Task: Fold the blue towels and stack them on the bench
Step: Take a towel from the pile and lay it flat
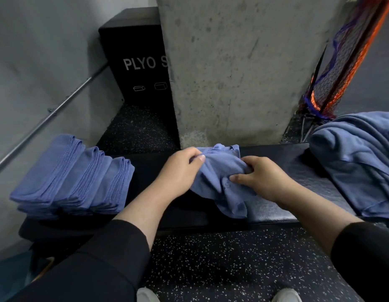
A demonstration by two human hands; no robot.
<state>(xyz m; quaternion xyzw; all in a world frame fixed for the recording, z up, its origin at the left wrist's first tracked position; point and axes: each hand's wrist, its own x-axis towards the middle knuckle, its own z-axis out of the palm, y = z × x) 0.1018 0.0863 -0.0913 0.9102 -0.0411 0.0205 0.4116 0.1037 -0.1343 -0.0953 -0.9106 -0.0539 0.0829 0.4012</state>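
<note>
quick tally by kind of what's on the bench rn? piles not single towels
Folded towel stacks: 3
Crumpled towel, gripped by left hand and right hand: 1
Unfolded heap: 1
Total: 5 on the bench
Towels per pile cannot be counted.

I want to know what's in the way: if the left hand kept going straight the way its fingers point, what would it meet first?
The left hand points right, gripping the crumpled towel. Straight on, past the towel, it would likely meet the right hand first, though depth is unclear.
</note>
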